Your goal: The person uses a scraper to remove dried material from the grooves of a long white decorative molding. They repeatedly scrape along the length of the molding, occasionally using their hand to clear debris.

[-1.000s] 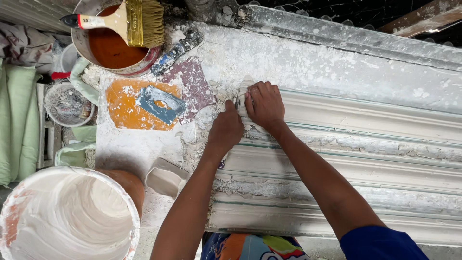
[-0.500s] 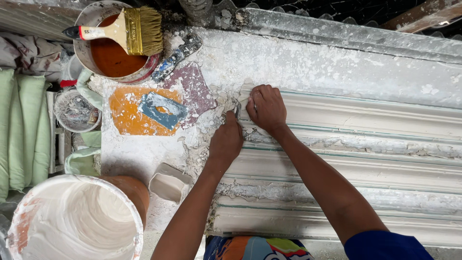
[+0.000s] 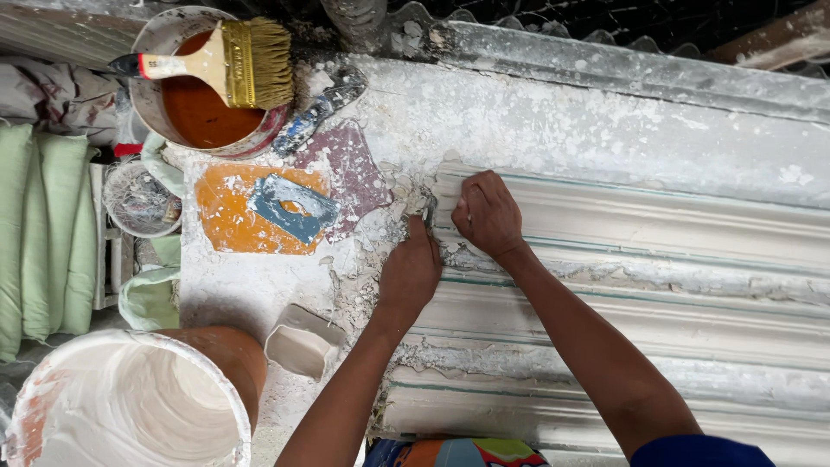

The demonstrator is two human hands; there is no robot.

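A plaster-spattered white surface [image 3: 562, 121] fills most of the view, crusted with dried splashes and crumbs. Along its right half lies a long white moulding [image 3: 657, 285] with ribbed, stepped profiles, running from the middle of the frame out past the right edge. Both hands work at its left end. The left hand [image 3: 411, 270] is curled closed with the knuckles up, pressing at the rough plaster edge just beside the moulding's end; something small and dark shows at its fingertips, too hidden to identify. The right hand [image 3: 487, 214] rests on the top ridge of the moulding, fingers bent and gripping the end of the profile, close beside the left hand.

To the left lies an orange patch [image 3: 220, 220] with a blue-grey plate [image 3: 292, 207] on it, and a purplish piece [image 3: 350, 173] next to that. Above them stands a bowl of orange-brown liquid [image 3: 194, 108] with a wide brush [image 3: 233, 60] laid across its rim. A plaster-caked tool [image 3: 320, 111] lies just right of the bowl. At bottom left is a large white bucket [image 3: 130, 406], and a small cup [image 3: 303, 346] lies near it. Pale green cushions [image 3: 43, 233] sit at the far left
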